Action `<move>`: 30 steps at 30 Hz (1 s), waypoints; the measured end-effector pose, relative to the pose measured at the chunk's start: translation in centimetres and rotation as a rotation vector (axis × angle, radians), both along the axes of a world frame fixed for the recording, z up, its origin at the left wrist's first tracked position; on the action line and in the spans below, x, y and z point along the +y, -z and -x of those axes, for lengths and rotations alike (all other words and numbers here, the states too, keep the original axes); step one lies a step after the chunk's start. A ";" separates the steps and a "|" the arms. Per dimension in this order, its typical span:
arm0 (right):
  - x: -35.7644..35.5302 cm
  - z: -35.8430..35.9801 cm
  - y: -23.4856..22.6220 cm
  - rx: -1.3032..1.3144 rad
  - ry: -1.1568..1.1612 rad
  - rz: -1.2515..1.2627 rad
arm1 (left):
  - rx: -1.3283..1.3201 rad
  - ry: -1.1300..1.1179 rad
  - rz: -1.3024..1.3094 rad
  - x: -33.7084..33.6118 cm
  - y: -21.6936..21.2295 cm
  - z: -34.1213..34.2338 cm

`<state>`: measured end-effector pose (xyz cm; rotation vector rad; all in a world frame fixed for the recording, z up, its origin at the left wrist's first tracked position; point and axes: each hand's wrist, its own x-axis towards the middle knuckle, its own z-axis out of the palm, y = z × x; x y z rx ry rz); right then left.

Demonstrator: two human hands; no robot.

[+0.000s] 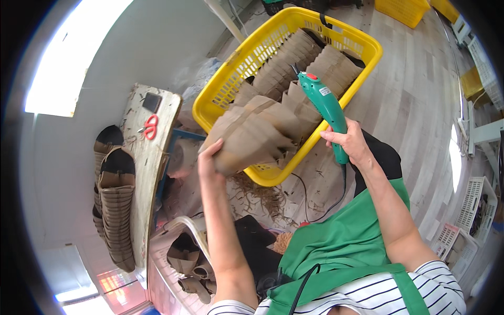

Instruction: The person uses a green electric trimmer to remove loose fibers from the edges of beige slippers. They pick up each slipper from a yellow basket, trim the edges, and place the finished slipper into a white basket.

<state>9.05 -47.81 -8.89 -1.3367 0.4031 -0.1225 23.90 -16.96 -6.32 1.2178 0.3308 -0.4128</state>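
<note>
Pale wood-plank floor [420,105] runs under a white wall [152,42], where a bright window [73,58] glares. More yellow crates [401,10] and white baskets [475,202] stand along the far edges.

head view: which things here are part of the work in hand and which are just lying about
In use:
- left hand gripping a stack of brown paper pots
- right hand holding the green corded cutter
- yellow basket of more pots

Lying about:
- red scissors on the board
- nested pots beside it
- white crates, right
</note>
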 end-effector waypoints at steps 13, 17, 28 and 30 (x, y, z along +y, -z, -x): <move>8.8 1.7 -4.7 -0.223 -0.337 -0.059 | -0.184 -0.158 0.370 16.2 -5.1 16.6; 12.1 1.7 -9.2 -0.307 -0.578 0.059 | -0.230 -0.095 0.327 15.3 -4.2 18.7; 14.7 3.7 -11.7 -0.333 -0.733 0.185 | -0.242 0.068 0.442 12.6 -6.4 21.5; 14.4 4.1 -13.0 -0.333 -0.730 0.245 | -0.234 -0.028 0.429 13.3 -6.2 22.2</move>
